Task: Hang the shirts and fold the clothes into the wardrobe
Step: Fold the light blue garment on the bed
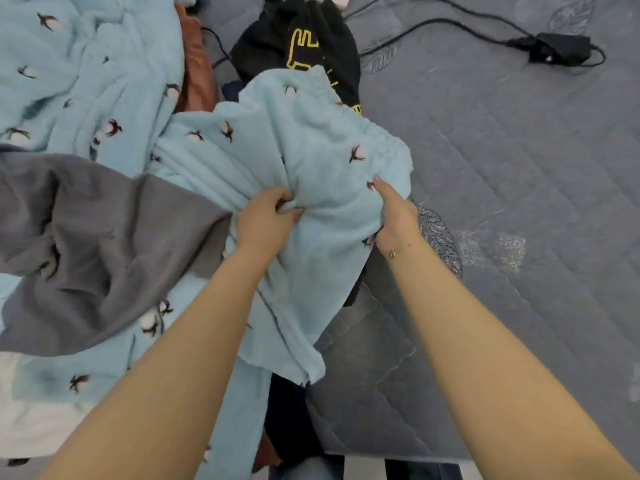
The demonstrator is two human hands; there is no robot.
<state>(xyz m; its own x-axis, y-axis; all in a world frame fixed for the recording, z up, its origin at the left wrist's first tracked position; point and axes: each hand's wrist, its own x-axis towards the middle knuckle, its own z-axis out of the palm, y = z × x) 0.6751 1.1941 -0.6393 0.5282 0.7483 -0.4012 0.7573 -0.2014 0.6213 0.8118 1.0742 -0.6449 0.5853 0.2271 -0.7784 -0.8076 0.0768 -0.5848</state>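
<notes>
Both your hands hold a light blue fleece garment (277, 150) over the grey bed (502, 202): left hand (265, 220) bunches its fabric, right hand (394, 213) grips its edge.

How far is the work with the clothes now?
Nothing looks finished: no wardrobe or folded stack is in view. In hand: the left hand and right hand grip a light blue fleece garment. Left: a grey garment and a black hoodie lie loose on the bed.
</notes>
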